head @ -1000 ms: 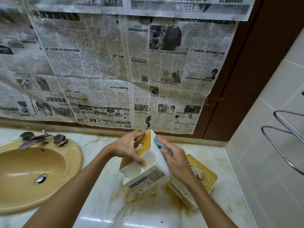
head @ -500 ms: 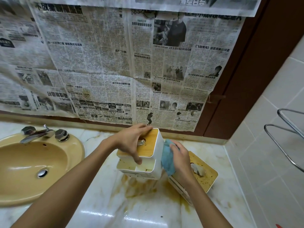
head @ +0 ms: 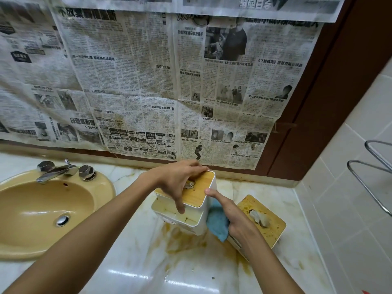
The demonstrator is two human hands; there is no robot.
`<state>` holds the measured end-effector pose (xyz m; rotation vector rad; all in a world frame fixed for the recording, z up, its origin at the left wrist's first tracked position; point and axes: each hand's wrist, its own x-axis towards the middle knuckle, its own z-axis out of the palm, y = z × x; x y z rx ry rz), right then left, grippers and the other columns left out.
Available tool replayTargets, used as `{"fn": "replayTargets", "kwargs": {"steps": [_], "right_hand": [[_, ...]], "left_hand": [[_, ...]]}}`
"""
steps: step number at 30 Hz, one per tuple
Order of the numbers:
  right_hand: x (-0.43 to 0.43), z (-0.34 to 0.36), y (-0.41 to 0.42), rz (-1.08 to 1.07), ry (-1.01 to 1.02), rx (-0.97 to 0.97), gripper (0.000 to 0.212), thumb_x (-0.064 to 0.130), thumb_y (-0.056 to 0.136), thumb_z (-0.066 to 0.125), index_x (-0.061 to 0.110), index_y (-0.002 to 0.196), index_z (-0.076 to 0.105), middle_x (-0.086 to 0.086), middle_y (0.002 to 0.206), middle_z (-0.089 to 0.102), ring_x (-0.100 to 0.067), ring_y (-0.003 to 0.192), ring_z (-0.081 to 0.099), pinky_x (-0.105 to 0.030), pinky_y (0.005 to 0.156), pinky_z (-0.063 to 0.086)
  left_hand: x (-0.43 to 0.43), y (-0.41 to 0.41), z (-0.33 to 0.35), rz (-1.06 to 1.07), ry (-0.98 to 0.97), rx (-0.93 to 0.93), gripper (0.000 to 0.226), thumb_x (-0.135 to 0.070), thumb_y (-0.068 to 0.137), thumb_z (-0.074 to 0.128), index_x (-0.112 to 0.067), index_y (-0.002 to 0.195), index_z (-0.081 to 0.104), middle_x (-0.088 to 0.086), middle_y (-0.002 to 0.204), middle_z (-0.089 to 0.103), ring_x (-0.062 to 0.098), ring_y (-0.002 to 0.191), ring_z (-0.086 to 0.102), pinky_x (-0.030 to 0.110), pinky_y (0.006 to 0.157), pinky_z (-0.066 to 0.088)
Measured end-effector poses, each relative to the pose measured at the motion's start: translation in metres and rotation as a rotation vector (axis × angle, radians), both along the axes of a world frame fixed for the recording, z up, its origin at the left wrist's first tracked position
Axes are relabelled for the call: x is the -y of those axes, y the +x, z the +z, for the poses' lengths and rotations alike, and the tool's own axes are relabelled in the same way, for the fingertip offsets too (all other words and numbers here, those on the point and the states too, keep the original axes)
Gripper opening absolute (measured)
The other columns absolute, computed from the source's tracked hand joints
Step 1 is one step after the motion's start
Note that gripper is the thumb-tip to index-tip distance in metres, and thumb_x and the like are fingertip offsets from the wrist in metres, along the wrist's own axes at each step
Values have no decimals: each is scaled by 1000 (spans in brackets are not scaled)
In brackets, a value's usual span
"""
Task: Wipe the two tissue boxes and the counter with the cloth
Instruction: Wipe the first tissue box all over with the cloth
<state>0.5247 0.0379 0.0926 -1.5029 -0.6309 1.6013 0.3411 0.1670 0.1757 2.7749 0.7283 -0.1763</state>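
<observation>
At the stained tabletop (head: 148,268), beside the sink (head: 104,188)
Left hand (head: 180,183) clamps the white tissue box (head: 200,188) by its wooden lid; right hand (head: 232,215) grips the blue cloth (head: 217,222) against its side (second tissue box (head: 269,228) sits just right of it).

Left hand (head: 179,184) gripping, right hand (head: 233,217) clutching

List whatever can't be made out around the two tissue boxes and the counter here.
All in the head view:
1. White tissue box: its right side is covered by the blue cloth and right hand.
2. Its lid opening is mostly under the left hand.
3. Second tissue box: its near side is behind the right forearm.
4. Counter: hidden beneath both boxes, with its front cut by the bottom edge.
</observation>
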Motion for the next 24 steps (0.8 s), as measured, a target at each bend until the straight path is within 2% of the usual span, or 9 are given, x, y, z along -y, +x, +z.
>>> {"fn": "replayTargets", "kwargs": {"steps": [3,5,7,10,12,15,19,21,24], "right_hand": [[-5,-5,-5,-81,-46,-25,80,68,47,90,24,113,77,-5,114,76,-31,112,68,-50,106,48],[-7,-9,-5,-144,-61,-92,81,65,46,92,22,113,76,-8,116,75,-32,112,69,-51,106,48],[-6,-11,-5,-219,-43,-157,79,60,46,95,19,111,77,-9,115,76,-31,111,69,-51,105,50],[-4,-16,-7,-307,31,-261,79,53,49,95,16,115,75,-10,114,76,-30,110,70,-45,99,54],[-3,-16,-11,-331,60,-316,82,53,49,94,15,118,73,-10,114,76,-29,111,69,-43,96,55],[-4,-13,-21,-366,75,-320,89,56,44,94,15,120,72,-9,113,76,-30,111,69,-47,103,52],[-2,-13,-35,-433,73,-237,95,58,42,95,18,123,66,-8,109,77,-29,106,71,-49,96,56],[-1,-11,-39,-426,76,-198,90,54,49,95,18,125,62,-8,110,76,-27,103,72,-43,85,60],[4,-5,-34,-354,82,-153,66,39,68,90,15,122,62,-8,110,76,-25,102,71,-37,80,58]], "left_hand": [[4,0,4,23,31,30,157,-63,41,98,-43,164,3,-5,154,33,17,138,33,39,122,24],[11,-10,11,145,-19,185,159,-65,42,96,-44,163,-4,-2,164,22,15,145,23,42,124,14],[23,-23,7,423,-179,562,143,-62,49,96,-43,164,12,-5,161,28,12,146,28,36,122,22],[52,-31,-40,1108,-491,1233,100,-58,62,89,-29,150,52,-5,147,54,13,134,53,32,108,43],[71,-28,-74,1446,-877,1232,87,-64,74,80,-19,144,55,-1,142,58,21,125,58,39,99,48],[92,-15,-93,1470,-1336,1038,74,-74,86,60,-17,133,54,5,129,61,28,112,62,49,99,51],[98,10,-94,1337,-1397,1134,65,-76,94,43,-25,124,68,9,117,75,29,112,69,53,103,54],[96,17,-95,1379,-1358,1168,64,-74,98,39,-24,120,71,11,111,78,29,108,70,48,95,58],[90,17,-93,1446,-1308,1197,60,-68,102,38,-20,118,70,11,105,76,28,101,69,41,79,58]]}}
